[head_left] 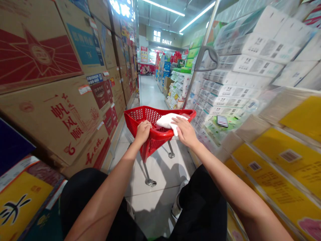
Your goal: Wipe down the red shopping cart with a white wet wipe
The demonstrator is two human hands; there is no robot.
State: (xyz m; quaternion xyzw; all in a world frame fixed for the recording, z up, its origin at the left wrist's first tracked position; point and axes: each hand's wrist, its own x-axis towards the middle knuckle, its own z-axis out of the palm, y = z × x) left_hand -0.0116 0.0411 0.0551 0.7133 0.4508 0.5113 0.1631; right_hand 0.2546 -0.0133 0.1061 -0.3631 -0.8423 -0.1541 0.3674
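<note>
A red plastic shopping cart [156, 146] with a lattice basket stands in the aisle before me, on metal legs with casters. My left hand [143, 130] is closed over the basket's near left rim. On the right side of the rim lies a crumpled white cloth [166, 121]. My right hand [186, 131] presses the cloth to the rim, fingers over it and thumb lower down. Part of the cloth is hidden under those fingers. A grey handle [210, 58] sits on the cart's long metal pole, rising at the back right.
Stacked cardboard boxes [62, 113] line the left side. White wrapped tissue packs [253, 63] and yellow packs [283, 160] are piled on the right. The tiled floor [149, 87] runs on between the shelves. My legs are bent on both sides below the cart.
</note>
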